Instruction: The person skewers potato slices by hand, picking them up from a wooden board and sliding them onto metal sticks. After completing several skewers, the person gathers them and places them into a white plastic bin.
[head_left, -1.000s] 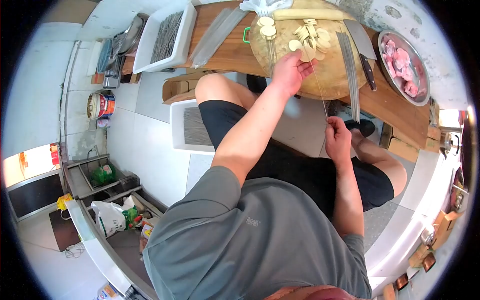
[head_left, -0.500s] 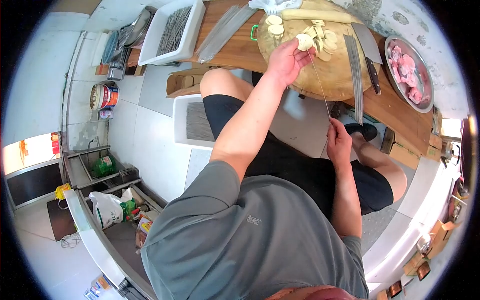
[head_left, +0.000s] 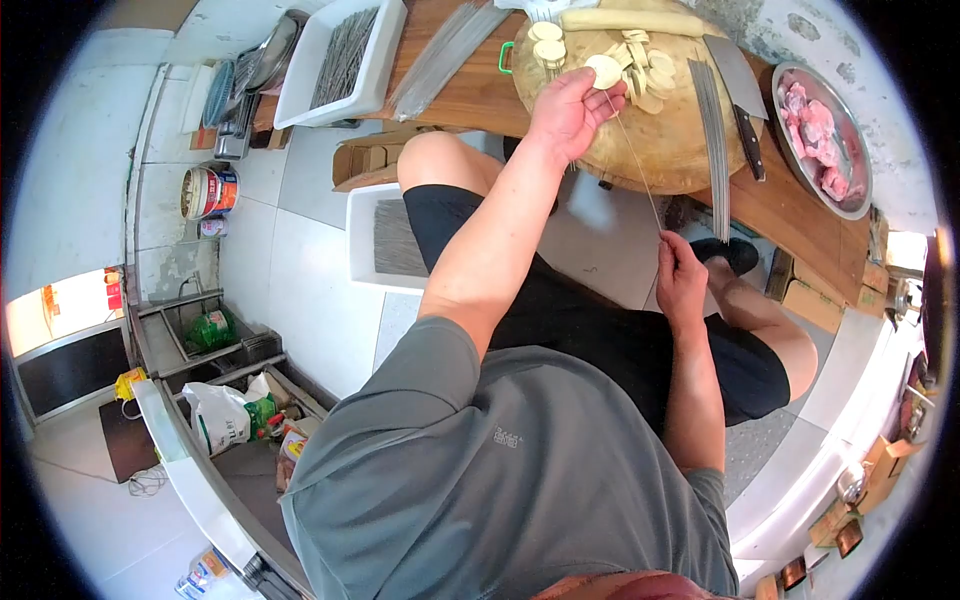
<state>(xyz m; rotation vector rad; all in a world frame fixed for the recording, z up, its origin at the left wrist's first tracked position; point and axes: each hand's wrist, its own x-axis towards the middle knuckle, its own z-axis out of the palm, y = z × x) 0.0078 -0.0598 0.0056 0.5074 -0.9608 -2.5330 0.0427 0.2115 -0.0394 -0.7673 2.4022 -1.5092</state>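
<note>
Left hand [head_left: 573,114] has edged away from the knife [head_left: 738,90], half-curled, pinching a slice [head_left: 602,71]! I see right hand [head_left: 682,272] gripping a skewer [head_left: 637,160].

No wording readable; print on grey shirt [head_left: 480,480], white bag [head_left: 212,412], bucket [head_left: 210,192] too small.

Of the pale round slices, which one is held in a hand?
The slice in the left hand, just left of the pile. The others are on the board, held by neither hand.
</note>
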